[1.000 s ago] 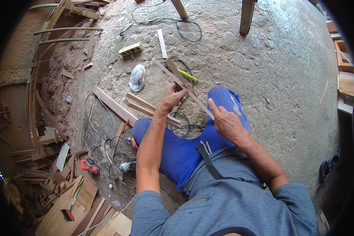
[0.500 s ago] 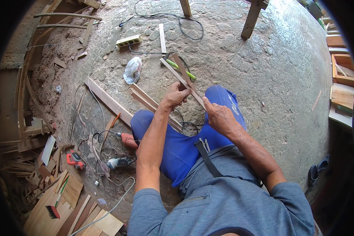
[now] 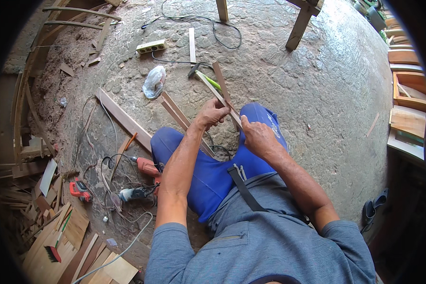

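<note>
Two thin wooden strips cross in front of my knees. My left hand [image 3: 214,114] is closed at the crossing, thumb and fingers pinching the pale strip [image 3: 208,85] and the browner strip [image 3: 219,78] together. At the near end of the pale strip, my right hand [image 3: 259,136] is closed, its index finger and thumb at the wood and the other fingers curled under. A green-handled tool with a dark head [image 3: 212,82] lies on the floor just beyond the strips. More wooden strips [image 3: 174,109] rest by my left knee.
A long board [image 3: 123,118], a red drill [image 3: 146,166], a second power tool [image 3: 133,193] and tangled cords lie at left. Ahead are a plastic bag [image 3: 154,82] and a power strip [image 3: 151,46]. Wood scraps [image 3: 35,203] pile up far left; wooden legs [image 3: 299,32] stand ahead right.
The view has shifted slightly, so the floor things appear a little farther left. The browner strip stands at a slightly steeper angle to the pale one. Both hands keep nearly the same hold.
</note>
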### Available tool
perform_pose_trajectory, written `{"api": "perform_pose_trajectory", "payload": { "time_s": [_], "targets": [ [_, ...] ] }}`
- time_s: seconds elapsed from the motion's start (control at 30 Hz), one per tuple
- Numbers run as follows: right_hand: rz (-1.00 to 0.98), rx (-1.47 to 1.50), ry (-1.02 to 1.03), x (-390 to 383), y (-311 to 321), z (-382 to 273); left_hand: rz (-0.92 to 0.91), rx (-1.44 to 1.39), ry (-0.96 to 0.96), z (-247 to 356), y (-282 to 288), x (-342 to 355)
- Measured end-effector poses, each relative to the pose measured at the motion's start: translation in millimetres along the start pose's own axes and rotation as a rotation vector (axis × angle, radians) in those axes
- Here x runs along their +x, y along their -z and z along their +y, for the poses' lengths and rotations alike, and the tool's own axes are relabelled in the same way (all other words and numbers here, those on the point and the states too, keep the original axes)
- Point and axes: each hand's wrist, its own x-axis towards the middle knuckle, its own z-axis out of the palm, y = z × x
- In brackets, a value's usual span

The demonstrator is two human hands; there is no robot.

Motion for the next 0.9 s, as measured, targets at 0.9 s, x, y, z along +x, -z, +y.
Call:
{"api": "perform_pose_trajectory", "payload": {
  "time_s": [0.9],
  "targets": [
    [-0.108, 0.019, 0.02, -3, 8, -1, 0.003, -0.05, 0.046, -36, 9, 12]
  ]
}}
